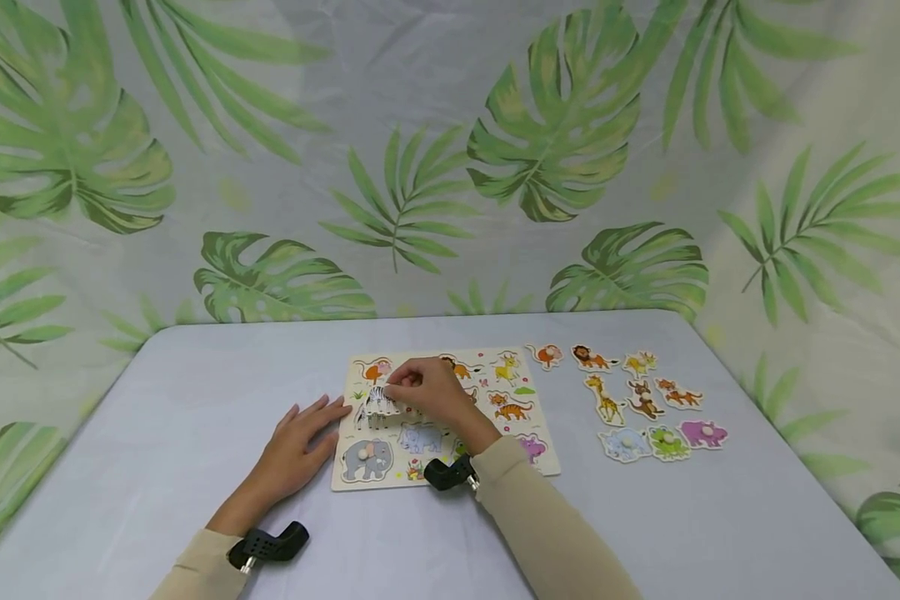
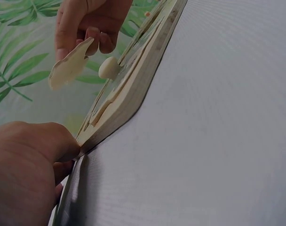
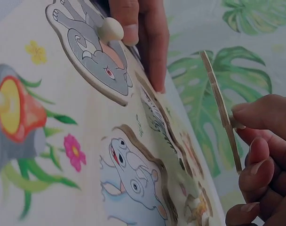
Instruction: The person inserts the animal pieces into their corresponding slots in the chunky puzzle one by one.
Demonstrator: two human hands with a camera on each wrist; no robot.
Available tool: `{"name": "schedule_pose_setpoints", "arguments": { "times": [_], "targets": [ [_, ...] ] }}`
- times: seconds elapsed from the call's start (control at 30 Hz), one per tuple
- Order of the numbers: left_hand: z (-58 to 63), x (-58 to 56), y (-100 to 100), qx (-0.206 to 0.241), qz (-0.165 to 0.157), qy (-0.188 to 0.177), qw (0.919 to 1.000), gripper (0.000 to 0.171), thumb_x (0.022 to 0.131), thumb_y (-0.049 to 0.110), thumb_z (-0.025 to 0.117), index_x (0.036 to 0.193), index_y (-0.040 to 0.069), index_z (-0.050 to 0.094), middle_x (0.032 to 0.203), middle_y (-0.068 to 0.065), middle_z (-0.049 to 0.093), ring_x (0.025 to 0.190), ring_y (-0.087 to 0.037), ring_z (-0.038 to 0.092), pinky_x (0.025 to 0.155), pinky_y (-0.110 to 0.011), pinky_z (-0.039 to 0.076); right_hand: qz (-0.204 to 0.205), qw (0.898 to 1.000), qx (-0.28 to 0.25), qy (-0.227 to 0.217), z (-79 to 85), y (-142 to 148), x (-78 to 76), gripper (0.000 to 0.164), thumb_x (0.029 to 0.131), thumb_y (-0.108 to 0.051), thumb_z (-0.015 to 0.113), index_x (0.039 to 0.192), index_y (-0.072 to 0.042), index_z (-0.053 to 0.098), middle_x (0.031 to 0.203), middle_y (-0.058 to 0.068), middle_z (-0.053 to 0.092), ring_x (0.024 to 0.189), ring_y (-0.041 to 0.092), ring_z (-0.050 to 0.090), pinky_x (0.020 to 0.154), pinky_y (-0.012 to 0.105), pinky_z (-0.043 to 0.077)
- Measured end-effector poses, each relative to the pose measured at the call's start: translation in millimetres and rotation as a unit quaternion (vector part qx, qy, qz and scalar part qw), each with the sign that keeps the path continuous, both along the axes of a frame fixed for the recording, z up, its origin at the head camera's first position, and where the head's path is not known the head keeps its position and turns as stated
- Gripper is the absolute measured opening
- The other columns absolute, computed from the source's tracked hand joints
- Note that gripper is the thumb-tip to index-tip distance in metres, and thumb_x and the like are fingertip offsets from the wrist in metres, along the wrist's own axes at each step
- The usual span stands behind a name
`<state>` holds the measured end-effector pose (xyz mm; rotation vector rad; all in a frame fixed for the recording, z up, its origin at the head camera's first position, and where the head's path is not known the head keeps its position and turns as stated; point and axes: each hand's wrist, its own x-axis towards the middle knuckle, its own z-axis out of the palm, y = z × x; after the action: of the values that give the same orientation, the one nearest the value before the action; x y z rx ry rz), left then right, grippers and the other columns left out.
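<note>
Fingers (image 1: pixel 402 392) of the right hand (image 1: pixel 437 390) pinch the zebra piece (image 1: pixel 378 403); left hand (image 1: pixel 297 448) lies with fingers extended.

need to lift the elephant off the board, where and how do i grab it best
Probably by the round knob on the elephant piece, pinched between thumb and fingertip, coming down from above on the near side. The piece lies flat on the board, so its edge offers little hold, while the knob stands up clear; the left hand lies to its left.
</note>
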<state>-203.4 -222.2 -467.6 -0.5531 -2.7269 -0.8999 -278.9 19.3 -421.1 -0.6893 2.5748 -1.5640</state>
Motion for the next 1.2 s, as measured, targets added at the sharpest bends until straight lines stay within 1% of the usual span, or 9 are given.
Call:
{"name": "schedule_pose_setpoints", "arguments": {
  "times": [0.17, 0.3, 0.63, 0.9, 1.2],
  "targets": [
    [-1.3, -0.2, 0, 0.003, -0.003, 0.019, 0.9998, 0.04, 0.094, 0.011, 0.06, 0.134, 0.011, 0.058, 0.142, -0.011, 0.051, 0.136, -0.037, 0.038, 0.112, -0.063, 0.014, -0.001, 1.0, 0.005, -0.009, -0.3, -6, 1.7, 0.008, 0.084, -0.024, 0.075, 0.085, -0.016, 0.073, 0.07, -0.002, 0.059, 0.059, 0.009, 0.05, 0.054, 0.021, 0.043],
    [-0.5, 0.0, 0, 0.006, -0.002, 0.023, 0.9997, 0.039, 0.094, 0.01, 0.06, 0.133, 0.011, 0.059, 0.141, -0.011, 0.052, 0.135, -0.037, 0.039, 0.112, -0.064, 0.015, -0.003, 1.0, 0.013, -0.011, -1.5, -11, 1.0, 0.008, 0.084, -0.024, 0.075, 0.084, -0.017, 0.073, 0.071, -0.003, 0.06, 0.062, 0.008, 0.051, 0.057, 0.021, 0.044],
    [0.4, 0.2, 1, 0.012, -0.003, 0.004, 0.9999, 0.04, 0.095, 0.011, 0.059, 0.135, 0.011, 0.057, 0.143, -0.009, 0.049, 0.138, -0.035, 0.036, 0.114, -0.062, 0.012, -0.012, 1.0, 0.027, -0.006, -7.8, -15, -1.0, 0.009, 0.083, -0.022, 0.077, 0.083, -0.014, 0.073, 0.072, -0.004, 0.06, 0.065, 0.008, 0.053, 0.06, 0.02, 0.045],
    [-0.4, 0.7, 2, 0.005, 0.0, 0.009, 0.9999, 0.04, 0.094, 0.01, 0.059, 0.134, 0.01, 0.058, 0.142, -0.01, 0.051, 0.137, -0.036, 0.038, 0.113, -0.062, 0.014, -0.011, 1.0, 0.023, -0.017, -11.6, -14, -1.1, 0.009, 0.082, -0.022, 0.077, 0.082, -0.014, 0.073, 0.07, -0.005, 0.059, 0.063, 0.007, 0.052, 0.058, 0.019, 0.045],
    [-0.5, 0.2, 1, -0.001, 0.002, 0.003, 1.0, 0.041, 0.095, 0.012, 0.059, 0.135, 0.012, 0.057, 0.143, -0.008, 0.05, 0.138, -0.033, 0.036, 0.114, -0.061, 0.013, -0.014, 1.0, 0.015, -0.005, -14.9, -15, -2.6, 0.008, 0.082, -0.02, 0.077, 0.081, -0.014, 0.073, 0.069, -0.004, 0.059, 0.062, 0.007, 0.051, 0.057, 0.019, 0.044]
  ]
}}
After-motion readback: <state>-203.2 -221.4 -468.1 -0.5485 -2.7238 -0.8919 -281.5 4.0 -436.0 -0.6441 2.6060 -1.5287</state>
